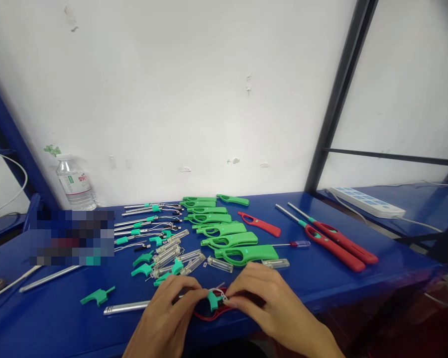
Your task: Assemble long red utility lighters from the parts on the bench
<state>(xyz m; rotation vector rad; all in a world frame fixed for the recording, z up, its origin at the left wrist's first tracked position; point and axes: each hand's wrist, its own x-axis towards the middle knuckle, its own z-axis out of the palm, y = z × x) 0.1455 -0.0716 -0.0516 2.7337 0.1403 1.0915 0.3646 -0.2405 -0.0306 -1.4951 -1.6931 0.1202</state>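
Observation:
My left hand [175, 311] and my right hand [271, 303] meet near the table's front edge, fingers closed in pinches. Between them is a teal trigger [213, 301], its left side at my left fingertips. Thin white wire [220, 291] loops over it to my right fingertips, which pinch it. Beneath lies a red lighter shell [209, 317], largely covered by my hands. A silver metal tube [125, 308] runs from the left under my left hand. Loose teal triggers [98, 296] and clear fuel tanks [220, 264] lie beyond my hands.
Several green lighter shells [246, 253] line the blue table [358, 293]. Wired metal tubes [134, 231] lie left of them. To the right are a red shell [261, 224], a screwdriver [300, 243] and two red lighters [336, 248]. A water bottle [74, 184] stands back left.

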